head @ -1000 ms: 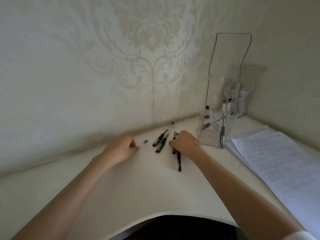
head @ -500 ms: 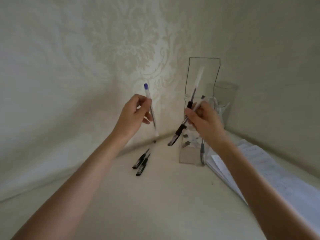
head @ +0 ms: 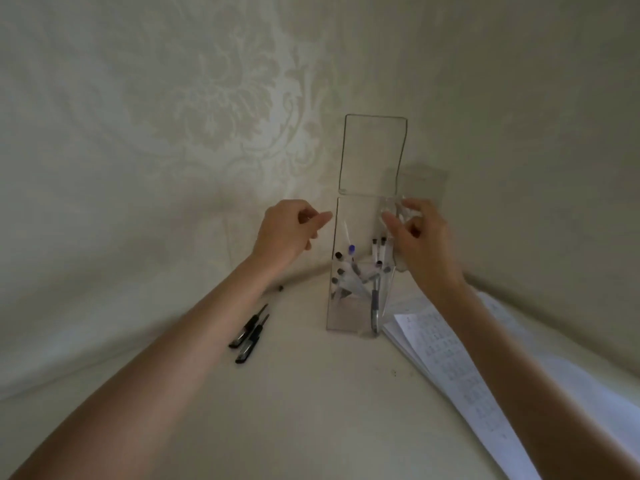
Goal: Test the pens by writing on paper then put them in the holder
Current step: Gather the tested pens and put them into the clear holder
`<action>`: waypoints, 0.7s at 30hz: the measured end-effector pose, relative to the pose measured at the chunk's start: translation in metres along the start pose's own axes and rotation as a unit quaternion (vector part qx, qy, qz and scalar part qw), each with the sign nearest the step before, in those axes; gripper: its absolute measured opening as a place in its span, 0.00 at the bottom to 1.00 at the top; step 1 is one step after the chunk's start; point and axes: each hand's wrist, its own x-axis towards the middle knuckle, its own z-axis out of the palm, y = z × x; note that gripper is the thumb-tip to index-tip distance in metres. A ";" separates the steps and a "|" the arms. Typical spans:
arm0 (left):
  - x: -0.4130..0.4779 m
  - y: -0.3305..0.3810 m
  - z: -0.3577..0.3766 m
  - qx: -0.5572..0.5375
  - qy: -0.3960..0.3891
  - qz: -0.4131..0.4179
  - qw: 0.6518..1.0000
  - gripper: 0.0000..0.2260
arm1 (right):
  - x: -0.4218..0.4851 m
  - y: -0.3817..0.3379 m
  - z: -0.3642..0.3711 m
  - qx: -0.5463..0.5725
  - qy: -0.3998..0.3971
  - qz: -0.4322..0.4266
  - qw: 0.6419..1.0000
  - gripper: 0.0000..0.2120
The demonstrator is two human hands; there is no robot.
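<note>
- The clear holder (head: pixel 346 317) stands upright on the pale table (head: pixel 294 410), close to the corner of the room, and its tall back panel (head: pixel 374 154) rises above both hands
- Several pens (head: pixel 356 284) lean inside the holder, one of them a blue-capped pen (head: pixel 351 250), and most of the others have dark ends
- The left hand (head: pixel 289 233) hovers just left of the holder's upper edge; its fingers are loosely curled, the thumb points toward the clear wall, and it holds nothing
- The right hand (head: pixel 420 244) is at the holder's upper right rim; its fingertips blur behind the clear plastic, so I cannot tell whether they pinch anything
- Two black pens (head: pixel 249 332) lie side by side on the table, left of the holder and just beside the left forearm
- A stack of printed paper (head: pixel 450 358) lies right of the holder, with a corner near its base
</note>
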 end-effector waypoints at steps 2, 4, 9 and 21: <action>-0.011 -0.022 -0.014 0.014 -0.009 -0.030 0.999 0.10 | -0.015 -0.007 0.001 0.019 0.004 -0.035 0.999 0.10; -0.021 -0.052 -0.027 0.068 -0.050 -0.087 0.993 0.10 | -0.038 -0.014 0.010 0.003 -0.049 -0.077 0.996 0.05; -0.053 -0.115 -0.031 0.251 -0.172 -0.193 0.933 0.23 | -0.087 -0.009 0.065 -0.094 -0.251 -0.146 0.952 0.08; -0.072 -0.103 -0.018 0.354 -0.313 -0.136 0.871 0.15 | -0.095 0.024 0.123 -0.187 -0.311 0.040 0.931 0.10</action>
